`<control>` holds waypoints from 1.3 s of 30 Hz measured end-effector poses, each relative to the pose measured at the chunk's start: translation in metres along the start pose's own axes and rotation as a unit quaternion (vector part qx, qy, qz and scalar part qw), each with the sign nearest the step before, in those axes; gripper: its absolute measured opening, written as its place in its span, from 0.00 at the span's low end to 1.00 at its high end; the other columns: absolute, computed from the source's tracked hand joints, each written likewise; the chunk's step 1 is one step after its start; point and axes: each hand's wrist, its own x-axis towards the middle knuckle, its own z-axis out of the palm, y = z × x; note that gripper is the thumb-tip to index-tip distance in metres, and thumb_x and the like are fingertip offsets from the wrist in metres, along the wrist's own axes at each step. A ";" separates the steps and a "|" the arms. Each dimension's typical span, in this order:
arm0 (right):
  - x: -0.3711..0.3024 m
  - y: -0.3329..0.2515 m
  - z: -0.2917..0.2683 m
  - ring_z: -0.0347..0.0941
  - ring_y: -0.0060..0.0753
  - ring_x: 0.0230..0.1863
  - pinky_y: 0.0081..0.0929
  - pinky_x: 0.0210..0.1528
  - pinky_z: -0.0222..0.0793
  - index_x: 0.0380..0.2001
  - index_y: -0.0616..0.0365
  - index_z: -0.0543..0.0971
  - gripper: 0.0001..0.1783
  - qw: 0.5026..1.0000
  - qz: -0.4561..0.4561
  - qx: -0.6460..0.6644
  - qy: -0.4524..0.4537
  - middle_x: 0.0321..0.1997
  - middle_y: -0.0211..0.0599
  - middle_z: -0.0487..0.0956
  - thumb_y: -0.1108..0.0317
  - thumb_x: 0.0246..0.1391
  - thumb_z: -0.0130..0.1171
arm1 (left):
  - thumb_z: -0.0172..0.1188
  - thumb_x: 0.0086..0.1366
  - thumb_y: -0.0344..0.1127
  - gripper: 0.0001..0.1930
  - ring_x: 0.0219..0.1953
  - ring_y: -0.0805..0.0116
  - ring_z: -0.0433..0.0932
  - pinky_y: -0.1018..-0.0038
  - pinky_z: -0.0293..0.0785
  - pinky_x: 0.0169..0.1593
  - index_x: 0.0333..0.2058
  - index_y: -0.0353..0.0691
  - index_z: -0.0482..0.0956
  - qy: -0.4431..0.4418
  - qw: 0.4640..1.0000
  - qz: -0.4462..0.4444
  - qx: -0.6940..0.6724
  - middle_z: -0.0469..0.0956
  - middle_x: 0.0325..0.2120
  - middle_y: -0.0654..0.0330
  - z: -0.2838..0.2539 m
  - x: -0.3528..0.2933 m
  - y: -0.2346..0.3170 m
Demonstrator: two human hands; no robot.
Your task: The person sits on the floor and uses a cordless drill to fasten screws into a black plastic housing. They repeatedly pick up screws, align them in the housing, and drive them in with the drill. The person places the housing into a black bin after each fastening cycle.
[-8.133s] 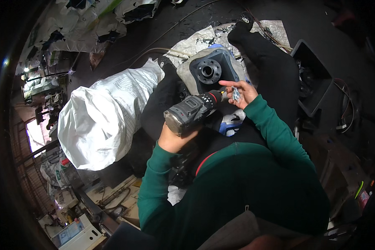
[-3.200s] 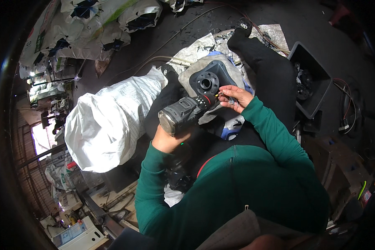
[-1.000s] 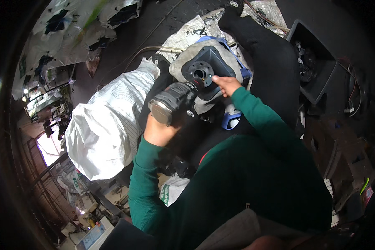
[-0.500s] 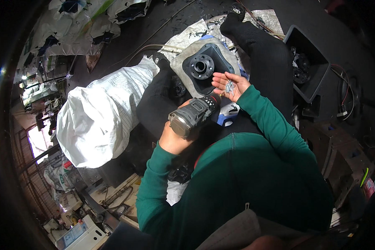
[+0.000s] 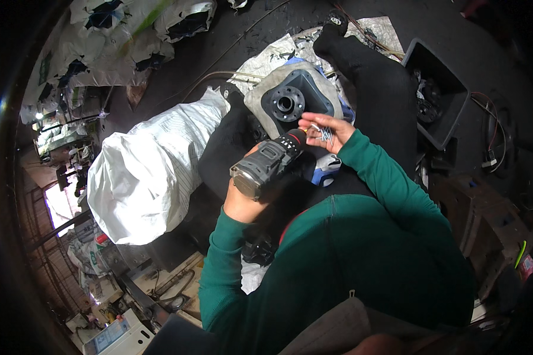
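My left hand (image 5: pixel 241 203) is closed round the handle of a grey and black cordless drill (image 5: pixel 259 169), whose red-ringed chuck points up and right. Several silver screws (image 5: pixel 324 134) lie in my right hand (image 5: pixel 341 128), palm up with its fingers partly curled over them. The drill's tip reaches the fingers of that hand, among or just beside the screws; the exact contact is too small to make out. Just beyond both hands is a round black flanged part (image 5: pixel 275 107) with a ring of holes, sitting in a square dark-grey tub (image 5: pixel 317 90) between my legs.
A large white sack (image 5: pixel 139 177) stands to the left of my legs. On the right a dark bin (image 5: pixel 453 112) holds more black parts. A hose (image 5: pixel 216 73) and thin cables cross the floor. White sheeting (image 5: pixel 272 52) lies under the tub.
The drill's tip has come up against the screws in my right hand. That hand's fingers have curled in and it has dropped slightly toward me.
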 end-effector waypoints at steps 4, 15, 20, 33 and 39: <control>0.000 -0.001 0.005 0.76 0.34 0.49 0.33 0.48 0.78 0.54 0.63 0.70 0.20 0.995 0.040 -0.089 -0.009 0.46 0.41 0.77 0.64 0.61 0.52 | 0.66 0.50 0.27 0.31 0.50 0.63 0.75 0.71 0.70 0.53 0.54 0.33 0.68 0.018 0.999 0.027 0.026 0.76 0.47 0.53 -0.007 0.006 -0.003; 0.026 0.013 0.000 0.72 0.51 0.54 0.42 0.48 0.77 0.43 0.59 0.67 0.10 0.995 0.029 0.097 0.018 0.57 0.59 0.70 0.64 0.63 0.45 | 0.64 0.48 0.26 0.28 0.51 0.57 0.75 0.69 0.70 0.54 0.51 0.34 0.71 0.021 1.000 0.020 0.002 0.74 0.49 0.50 0.001 0.012 -0.009; 0.031 0.019 -0.001 0.74 0.47 0.51 0.36 0.43 0.80 0.40 0.57 0.69 0.09 0.994 0.024 0.108 0.006 0.58 0.60 0.69 0.63 0.64 0.45 | 0.61 0.47 0.24 0.28 0.52 0.55 0.74 0.69 0.70 0.55 0.51 0.35 0.71 0.014 0.999 -0.003 -0.040 0.73 0.50 0.50 0.001 0.015 -0.015; 0.035 0.024 0.015 0.75 0.40 0.50 0.35 0.48 0.76 0.36 0.58 0.70 0.11 0.993 -0.003 0.116 0.004 0.58 0.56 0.69 0.62 0.65 0.42 | 0.58 0.49 0.19 0.24 0.54 0.56 0.73 0.69 0.67 0.57 0.49 0.35 0.74 0.007 1.000 -0.004 0.028 0.70 0.55 0.51 -0.001 0.018 0.005; 0.043 0.021 -0.001 0.75 0.36 0.48 0.39 0.49 0.75 0.41 0.55 0.75 0.14 0.990 0.054 0.125 -0.025 0.53 0.46 0.74 0.56 0.63 0.49 | 0.61 0.48 0.22 0.25 0.54 0.56 0.73 0.69 0.68 0.56 0.49 0.37 0.74 0.006 0.996 0.030 0.079 0.69 0.56 0.52 -0.017 0.035 -0.004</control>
